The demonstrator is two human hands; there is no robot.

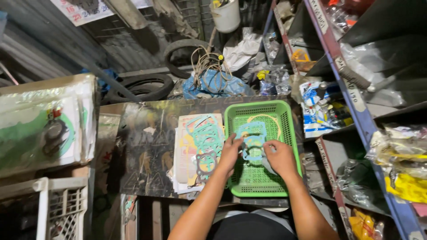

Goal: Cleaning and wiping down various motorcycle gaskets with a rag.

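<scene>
A dark board [147, 146] lay across the workspace, and on it sat a green mesh basket [284, 133] at the right and a stack of gasket sheets [200, 146] just to its left. In the basket lay a pale blue gasket [252, 133], thin and flat, cut with round openings and narrow bridges, resting on the mesh near the basket's middle. The left hand [230, 153] reached in over the basket's left rim, its fingers pinched on the gasket's lower left edge, so the gasket lay at about one o'clock from that hand. The right hand [281, 156] sat inside the basket, fingers curled and pinching the gasket's lower right edge; the gasket lay at about ten o'clock from it. Between the hands the gasket's lower loop showed.
</scene>
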